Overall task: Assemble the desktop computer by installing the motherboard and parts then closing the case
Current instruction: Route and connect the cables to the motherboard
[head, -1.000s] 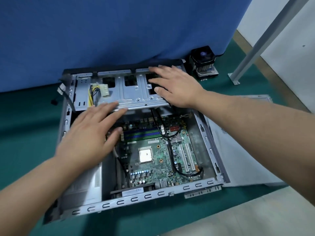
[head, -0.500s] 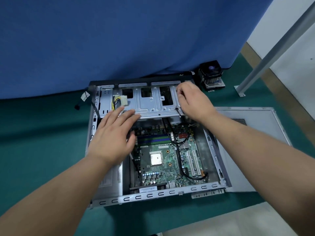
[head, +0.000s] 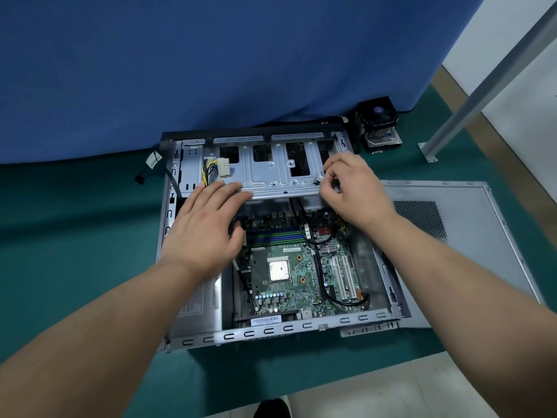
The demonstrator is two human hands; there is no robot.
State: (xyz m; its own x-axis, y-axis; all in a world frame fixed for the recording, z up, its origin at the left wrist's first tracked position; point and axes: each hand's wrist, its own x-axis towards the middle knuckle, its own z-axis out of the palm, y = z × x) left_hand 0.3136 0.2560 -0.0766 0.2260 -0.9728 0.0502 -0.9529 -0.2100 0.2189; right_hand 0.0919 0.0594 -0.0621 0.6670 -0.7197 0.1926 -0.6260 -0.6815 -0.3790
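Note:
An open grey computer case [head: 271, 330] lies on a green mat. Inside it sits the green motherboard [head: 301, 267] with a bare silver CPU [head: 278, 269] and black cables looping over its right side. A silver drive bracket [head: 271, 176] spans the far end of the case. My left hand [head: 202, 233] lies flat, its straight fingertips resting on the bracket's near left edge. My right hand [head: 352, 191] is curled at the bracket's right end, thumb under the edge and fingers on top, pinching it.
The grey side panel [head: 470, 242] lies flat to the right of the case. A black CPU cooler [head: 378, 125] stands behind the far right corner. A white power connector [head: 223, 167] rests on the bracket's left. Blue cloth hangs behind; a metal post [head: 482, 86] slants at right.
My right hand went from lying flat on the bracket to curling at its right end. The left hand stayed on the near left edge. The view pulled back.

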